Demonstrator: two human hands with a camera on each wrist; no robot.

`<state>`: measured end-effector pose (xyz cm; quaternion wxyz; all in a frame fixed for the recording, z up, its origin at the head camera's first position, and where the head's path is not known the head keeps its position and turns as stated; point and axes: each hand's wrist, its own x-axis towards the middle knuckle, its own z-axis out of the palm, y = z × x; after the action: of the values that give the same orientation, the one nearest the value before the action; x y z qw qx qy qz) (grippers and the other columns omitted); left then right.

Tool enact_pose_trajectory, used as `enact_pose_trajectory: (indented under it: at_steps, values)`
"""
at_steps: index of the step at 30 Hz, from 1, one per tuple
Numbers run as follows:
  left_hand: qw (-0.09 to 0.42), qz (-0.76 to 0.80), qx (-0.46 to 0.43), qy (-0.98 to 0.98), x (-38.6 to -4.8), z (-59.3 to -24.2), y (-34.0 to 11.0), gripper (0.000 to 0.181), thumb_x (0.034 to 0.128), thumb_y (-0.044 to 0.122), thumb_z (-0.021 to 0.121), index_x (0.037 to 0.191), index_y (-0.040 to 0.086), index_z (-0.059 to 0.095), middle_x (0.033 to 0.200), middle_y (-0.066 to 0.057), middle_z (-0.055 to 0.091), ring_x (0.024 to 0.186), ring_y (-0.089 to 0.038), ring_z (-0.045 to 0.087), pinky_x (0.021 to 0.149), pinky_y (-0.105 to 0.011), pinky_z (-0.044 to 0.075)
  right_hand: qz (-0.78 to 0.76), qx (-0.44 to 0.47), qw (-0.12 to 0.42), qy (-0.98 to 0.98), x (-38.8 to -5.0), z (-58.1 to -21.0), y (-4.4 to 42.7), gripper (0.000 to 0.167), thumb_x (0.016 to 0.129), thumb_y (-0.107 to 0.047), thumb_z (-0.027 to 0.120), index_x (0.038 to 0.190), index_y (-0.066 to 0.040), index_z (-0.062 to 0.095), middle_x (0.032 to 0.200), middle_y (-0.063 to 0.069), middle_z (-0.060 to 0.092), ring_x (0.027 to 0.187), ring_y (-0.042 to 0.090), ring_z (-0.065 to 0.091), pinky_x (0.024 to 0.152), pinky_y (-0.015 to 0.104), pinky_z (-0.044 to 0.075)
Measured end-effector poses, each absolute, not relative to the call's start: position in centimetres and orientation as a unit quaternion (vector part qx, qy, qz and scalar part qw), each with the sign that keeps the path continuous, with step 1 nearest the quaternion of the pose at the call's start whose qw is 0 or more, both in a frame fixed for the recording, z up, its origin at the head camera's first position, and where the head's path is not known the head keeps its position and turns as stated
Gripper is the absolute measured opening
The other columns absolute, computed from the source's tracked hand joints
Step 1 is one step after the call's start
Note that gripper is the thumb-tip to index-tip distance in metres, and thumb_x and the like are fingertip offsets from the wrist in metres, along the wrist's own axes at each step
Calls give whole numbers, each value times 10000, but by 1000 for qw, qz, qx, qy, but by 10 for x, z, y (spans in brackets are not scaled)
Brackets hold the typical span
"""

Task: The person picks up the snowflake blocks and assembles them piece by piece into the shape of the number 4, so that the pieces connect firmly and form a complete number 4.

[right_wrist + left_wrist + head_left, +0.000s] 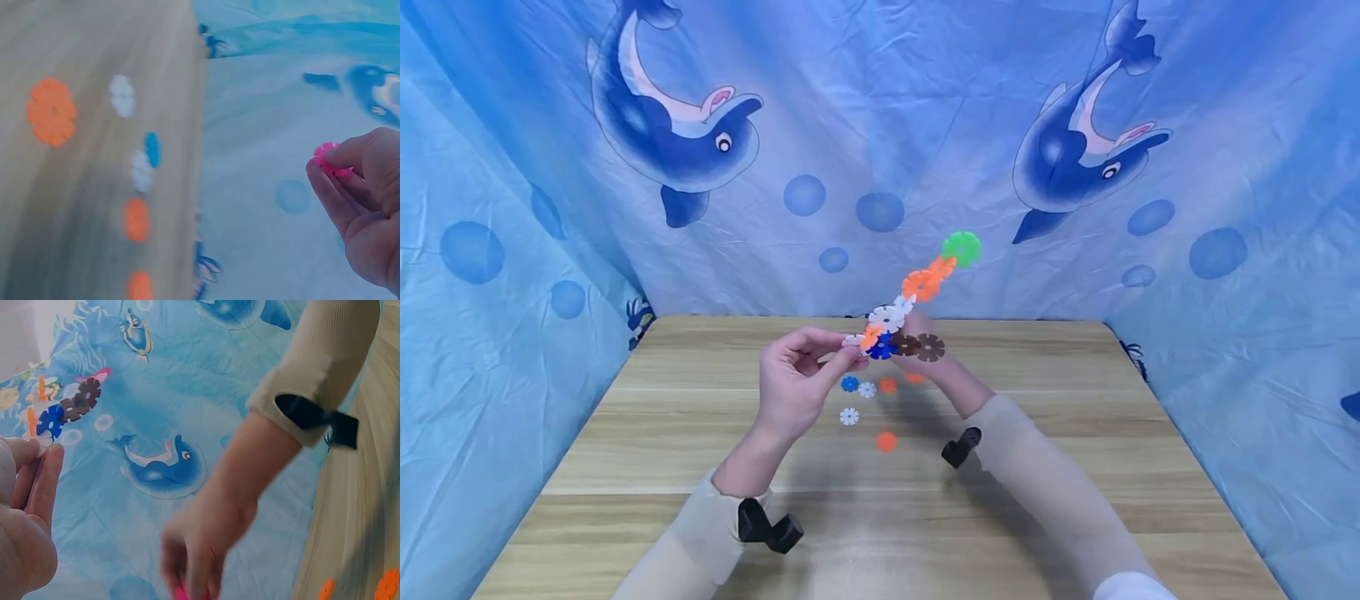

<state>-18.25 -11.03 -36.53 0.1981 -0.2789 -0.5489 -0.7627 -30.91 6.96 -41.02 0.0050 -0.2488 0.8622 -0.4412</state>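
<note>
My left hand (793, 375) pinches the near end of a chain of interlocking snowflake discs (887, 319) and holds it above the table. White, orange and green discs run up and to the right, the green disc (962, 249) at the tip. A blue disc (50, 421) and brown discs (87, 392) form a side branch. Between thumb and fingers, my right hand (369, 194) pinches a loose pink snowflake disc (327, 157). In the head view the right hand is mostly hidden behind the chain; the left wrist view shows it blurred.
Several loose discs lie on the wooden table (700, 450): an orange disc (887, 442), a white disc (848, 416) and a blue disc (849, 383) among them. A blue cloth with dolphins (880, 150) hangs behind the table and at both sides.
</note>
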Motion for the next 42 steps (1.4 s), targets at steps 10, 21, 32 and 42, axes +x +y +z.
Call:
enact_pose_trajectory:
  at_steps: [10,21,32,42]
  values:
    - [199,-765,-258,-555,-181,-364,-113,346,891,-212,698,990,107,786,932,16,819,790,-129,814,762,-335,686,-535,-279,-148,784,-280,-368,113,113,922,25,779,1023,70,757,969,245,784,837,298,787,771,309,687]
    - [221,-763,-241,-557,-185,-364,-118,294,909,-205,685,1005,56,779,969,1,824,830,-136,816,767,-345,687,-629,-317,-204,679,-234,-344,144,153,907,153,722,1059,138,730,958,-55,819,860,58,795,736,238,673]
    - [216,-773,-238,-547,-184,-367,-118,308,906,-208,686,994,73,780,960,-11,821,830,-144,816,770,-357,689,-636,-368,-246,632,-212,-344,144,153,897,144,739,1031,204,698,953,-107,818,826,74,801,613,195,635]
    - [209,-771,-240,-552,-181,-370,-116,337,906,-210,683,990,100,784,953,-1,821,835,-135,815,767,-355,689,-616,-376,-251,646,-208,-346,142,137,882,159,738,1019,171,726,985,-136,811,827,64,795,512,163,548]
